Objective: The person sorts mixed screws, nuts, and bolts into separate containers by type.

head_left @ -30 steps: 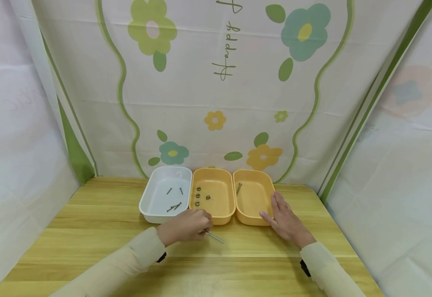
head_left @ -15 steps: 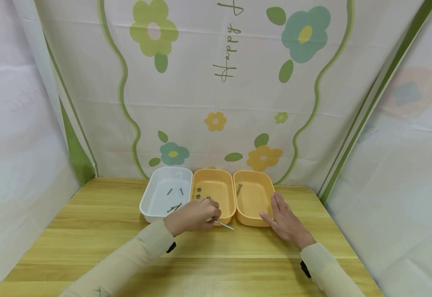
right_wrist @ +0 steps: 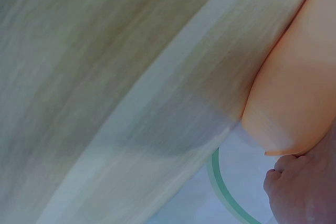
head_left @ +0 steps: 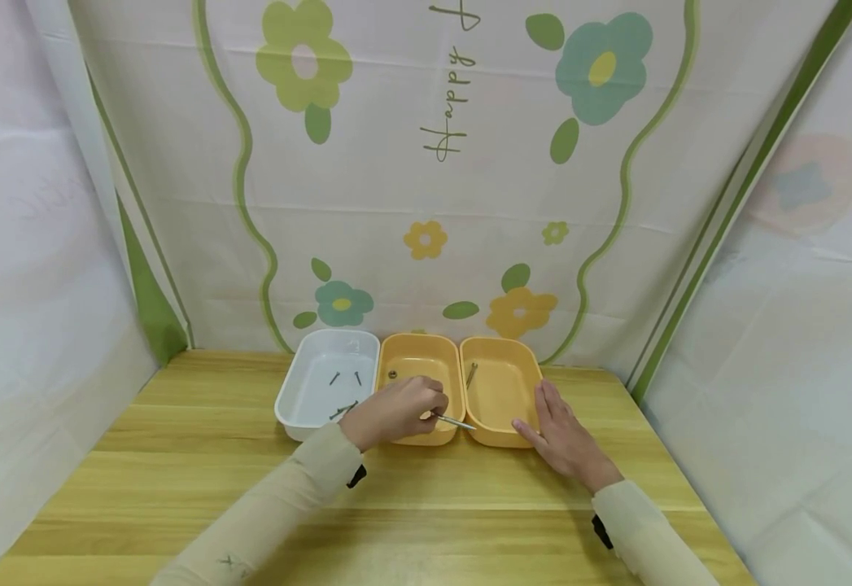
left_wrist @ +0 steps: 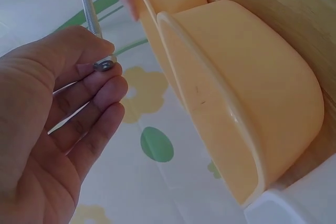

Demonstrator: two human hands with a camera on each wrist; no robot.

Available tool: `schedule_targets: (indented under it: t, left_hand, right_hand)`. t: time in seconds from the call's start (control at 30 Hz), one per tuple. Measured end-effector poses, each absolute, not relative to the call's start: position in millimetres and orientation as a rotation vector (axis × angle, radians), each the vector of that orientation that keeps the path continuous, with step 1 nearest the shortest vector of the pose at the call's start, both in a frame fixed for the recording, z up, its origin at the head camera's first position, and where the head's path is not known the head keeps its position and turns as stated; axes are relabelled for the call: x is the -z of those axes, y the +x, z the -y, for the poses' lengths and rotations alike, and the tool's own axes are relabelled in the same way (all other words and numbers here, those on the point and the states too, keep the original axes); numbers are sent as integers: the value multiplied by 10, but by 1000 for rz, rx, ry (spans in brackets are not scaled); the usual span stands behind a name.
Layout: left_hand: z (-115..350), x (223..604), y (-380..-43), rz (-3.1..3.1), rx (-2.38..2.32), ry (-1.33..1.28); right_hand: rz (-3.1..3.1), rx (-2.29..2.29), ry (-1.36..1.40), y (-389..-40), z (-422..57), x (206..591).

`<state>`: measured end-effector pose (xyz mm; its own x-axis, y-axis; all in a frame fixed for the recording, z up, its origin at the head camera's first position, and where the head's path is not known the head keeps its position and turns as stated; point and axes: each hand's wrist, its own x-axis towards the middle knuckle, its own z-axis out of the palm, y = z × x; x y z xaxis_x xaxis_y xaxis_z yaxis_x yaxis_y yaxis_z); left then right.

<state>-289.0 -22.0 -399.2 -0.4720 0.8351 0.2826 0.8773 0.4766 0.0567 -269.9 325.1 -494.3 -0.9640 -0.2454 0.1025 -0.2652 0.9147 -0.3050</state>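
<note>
My left hand [head_left: 399,407] is above the front of the middle yellow tray [head_left: 426,350], its thumb and fingers pinching a metal bolt [left_wrist: 91,14]. In the left wrist view the bolt's head, with a recess in it, sits at the fingertips and the threaded shank sticks out past the thumb. In the head view the shank points right, toward the right yellow tray [head_left: 506,391]. My right hand [head_left: 568,435] rests against that tray's right side, fingers extended and thumb at the front rim. A similar bolt [head_left: 472,374] lies inside the right tray, along its left side.
At the left of the row stands a white tray [head_left: 304,395] with several small screws [head_left: 357,378]. One nut [head_left: 392,374] shows in the middle tray; my left hand covers part of it. Wooden tabletop [head_left: 469,521] extends in front, and a flower-printed cloth [head_left: 367,179] hangs behind.
My left hand has moved right and away from me with the bolt, from the front of the trays to over the middle one, covering several nuts. My right hand has stayed put.
</note>
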Motion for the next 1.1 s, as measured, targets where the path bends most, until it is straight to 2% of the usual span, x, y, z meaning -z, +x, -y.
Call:
schedule_targets:
  t: [1.1]
  left_hand:
    - [-539,4405,-3237,2545,427,-1227]
  right_hand:
    - [3008,-473,394,-2712,-3236,4947]
